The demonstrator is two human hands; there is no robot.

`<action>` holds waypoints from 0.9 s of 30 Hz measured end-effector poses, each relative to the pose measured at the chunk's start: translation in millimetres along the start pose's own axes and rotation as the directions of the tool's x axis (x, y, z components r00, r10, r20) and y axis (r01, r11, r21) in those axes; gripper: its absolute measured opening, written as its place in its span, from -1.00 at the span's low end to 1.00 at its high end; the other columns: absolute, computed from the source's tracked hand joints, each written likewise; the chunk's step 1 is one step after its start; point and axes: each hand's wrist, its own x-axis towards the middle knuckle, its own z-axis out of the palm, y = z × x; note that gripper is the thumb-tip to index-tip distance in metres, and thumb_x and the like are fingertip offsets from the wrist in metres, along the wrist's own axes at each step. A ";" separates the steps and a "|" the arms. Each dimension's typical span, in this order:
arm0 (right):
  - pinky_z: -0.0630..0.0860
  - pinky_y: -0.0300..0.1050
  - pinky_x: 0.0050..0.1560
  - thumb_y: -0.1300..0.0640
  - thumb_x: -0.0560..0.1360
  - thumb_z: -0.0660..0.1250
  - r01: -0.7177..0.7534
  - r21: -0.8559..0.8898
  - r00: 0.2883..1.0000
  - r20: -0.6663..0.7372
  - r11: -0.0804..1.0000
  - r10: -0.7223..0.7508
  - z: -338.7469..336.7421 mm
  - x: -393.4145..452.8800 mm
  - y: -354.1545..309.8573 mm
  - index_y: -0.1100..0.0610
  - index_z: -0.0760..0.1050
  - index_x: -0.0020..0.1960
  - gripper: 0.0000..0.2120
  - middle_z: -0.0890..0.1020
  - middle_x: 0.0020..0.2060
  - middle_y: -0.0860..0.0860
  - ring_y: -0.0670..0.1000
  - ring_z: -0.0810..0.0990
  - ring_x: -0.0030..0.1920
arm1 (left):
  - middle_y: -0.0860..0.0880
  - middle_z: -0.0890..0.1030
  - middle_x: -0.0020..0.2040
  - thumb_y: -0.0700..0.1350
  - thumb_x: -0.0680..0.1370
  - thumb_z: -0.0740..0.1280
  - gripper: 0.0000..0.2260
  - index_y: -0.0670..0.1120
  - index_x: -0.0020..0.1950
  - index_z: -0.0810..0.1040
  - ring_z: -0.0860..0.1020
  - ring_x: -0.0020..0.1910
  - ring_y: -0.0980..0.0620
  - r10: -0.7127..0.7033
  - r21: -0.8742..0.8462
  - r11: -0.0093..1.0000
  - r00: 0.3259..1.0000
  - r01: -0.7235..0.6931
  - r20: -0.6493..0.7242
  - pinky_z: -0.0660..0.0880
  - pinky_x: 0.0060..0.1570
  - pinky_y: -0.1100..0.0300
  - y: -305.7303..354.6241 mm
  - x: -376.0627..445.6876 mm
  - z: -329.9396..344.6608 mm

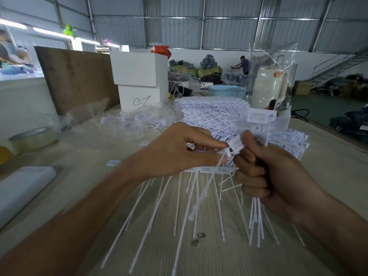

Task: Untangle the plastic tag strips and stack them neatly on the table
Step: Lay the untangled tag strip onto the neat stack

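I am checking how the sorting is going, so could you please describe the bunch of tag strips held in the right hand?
The bunch of tag strips is white plastic. Flat rectangular heads, some with a round hole, stick up above the right hand; thin stiff tails hang below it toward the table. The right hand's grip is a fist round the stems. The left hand pinches one strip's head at the bunch's top.

Even, soft daylight; glare from bright strip openings (49, 32) at upper left. Wide-angle bending at edges. Slight motion blur throughout; shadows faint.
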 end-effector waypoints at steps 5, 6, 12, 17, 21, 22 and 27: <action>0.05 -0.33 -0.60 -0.08 0.60 0.21 0.010 0.016 1.000 0.013 1.000 -0.010 -4.8 1.9 -0.1 0.04 0.28 -0.38 -0.58 0.18 -0.53 -0.09 -0.14 0.08 -0.57 | -0.11 0.57 -0.26 -0.18 0.50 0.48 -0.76 -0.17 0.16 0.69 0.50 -0.30 -0.09 0.023 0.041 0.999 0.997 -0.026 0.070 0.36 -0.29 0.13 7.2 -0.7 1.3; 0.06 -0.33 -0.60 -0.08 0.60 0.21 0.010 0.010 1.000 0.017 1.000 -0.010 -6.0 2.5 0.2 0.03 0.28 -0.38 -0.58 0.18 -0.53 -0.09 -0.14 0.08 -0.57 | -0.15 0.57 -0.25 -0.20 0.51 0.47 -0.76 -0.19 0.17 0.68 0.51 -0.29 -0.11 0.031 0.057 0.998 0.996 -0.036 0.084 0.36 -0.30 0.13 8.9 -1.0 1.1; 0.03 -0.31 -0.57 -0.15 0.59 0.32 -0.134 -0.094 0.970 0.192 0.987 0.150 -18.0 4.2 -0.9 0.04 0.27 -0.35 -0.55 0.21 -0.53 -0.09 -0.15 0.09 -0.57 | 0.00 0.58 -0.18 -0.21 0.57 0.39 -0.78 -0.19 0.20 0.66 0.50 -0.17 0.03 0.107 0.268 0.948 0.968 -0.168 0.227 0.36 -0.18 0.28 11.8 -4.8 -1.3; 0.06 -0.36 -0.57 -0.14 0.55 0.26 -0.274 -0.294 0.929 0.164 0.916 0.331 -24.6 3.5 -4.2 0.03 0.29 -0.39 -0.58 0.20 -0.53 -0.05 -0.14 0.10 -0.58 | -0.08 0.64 -0.12 -0.18 0.58 0.38 -0.81 -0.15 0.16 0.69 0.49 -0.10 0.00 0.088 0.257 0.950 0.942 -0.178 0.325 0.38 -0.11 0.20 11.3 -7.5 3.7; 0.11 -0.40 -0.59 -0.17 0.53 0.37 -0.372 -0.228 0.878 0.229 0.900 0.420 -26.7 2.1 -7.2 0.01 0.33 -0.37 -0.57 0.21 -0.54 -0.09 -0.17 0.11 -0.58 | -0.08 0.63 -0.12 -0.20 0.59 0.36 -0.84 -0.17 0.10 0.71 0.46 -0.12 0.04 0.121 0.275 0.935 0.931 -0.223 0.345 0.34 -0.08 0.25 14.2 -7.3 3.9; 0.12 -0.41 -0.60 -0.16 0.53 0.38 -0.394 -0.201 0.869 0.236 0.897 0.435 -27.1 2.2 -7.3 0.01 0.33 -0.37 -0.58 0.21 -0.54 -0.10 -0.18 0.12 -0.59 | -0.06 0.62 -0.13 -0.19 0.61 0.34 -0.85 -0.17 0.04 0.71 0.44 -0.12 0.04 0.130 0.325 0.912 0.929 -0.250 0.347 0.32 -0.08 0.23 13.3 -7.4 3.8; 0.05 -0.36 -0.62 -0.07 0.61 0.29 -0.327 -0.110 0.935 0.107 0.939 0.338 -24.4 6.1 -5.4 0.02 0.31 -0.37 -0.58 0.17 -0.51 -0.09 -0.18 0.10 -0.58 | -0.04 0.57 -0.11 -0.12 0.65 0.28 -0.81 -0.10 0.12 0.68 0.40 -0.10 0.00 0.220 0.661 0.666 0.937 -0.347 0.271 0.35 -0.18 0.11 8.3 -7.4 11.9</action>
